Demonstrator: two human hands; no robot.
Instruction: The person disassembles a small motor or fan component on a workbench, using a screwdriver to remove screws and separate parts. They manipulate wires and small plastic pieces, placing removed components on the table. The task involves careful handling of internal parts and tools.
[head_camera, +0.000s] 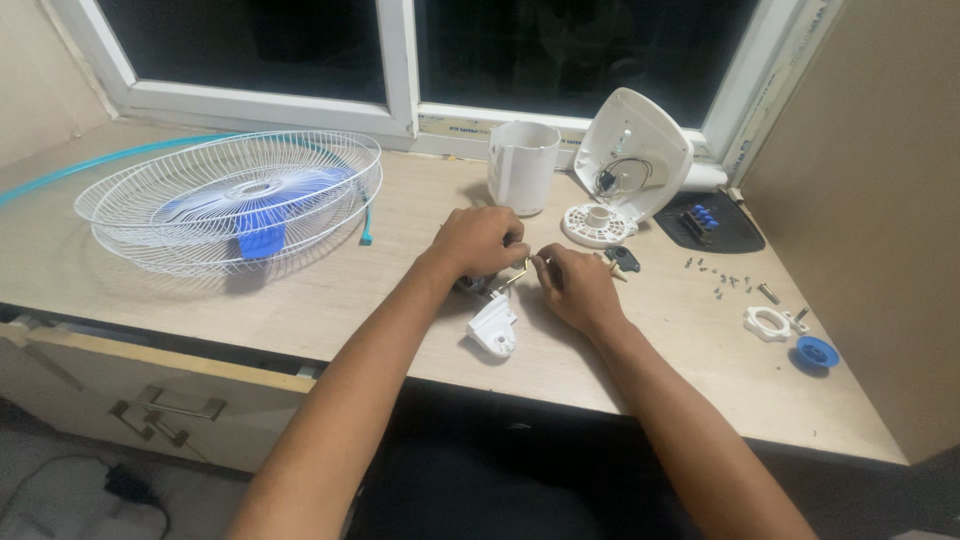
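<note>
1. Centrally, the left hand (480, 240) is closed over a small dark part on the tabletop (330, 300), most of it hidden under the fingers.
2. At its 3 o'clock, the right hand (578, 288) pinches a thin brass-coloured rod (514, 276) that bridges the two hands.
3. Just below them, at 6 o'clock, lies a small white plastic bracket (493, 327), touching neither hand as far as can be told.
4. At 9 o'clock, well apart, rests a white wire fan guard (232, 195) with blue blades (262, 238) inside.
5. At 12 o'clock stands a white cylindrical housing (522, 165); beside it, at 1 o'clock, a white motor cover (640, 150) leans tilted.
6. At 3 o'clock lie loose screws (722, 280), a white ring nut (767, 323) and a blue cap (817, 352).
</note>
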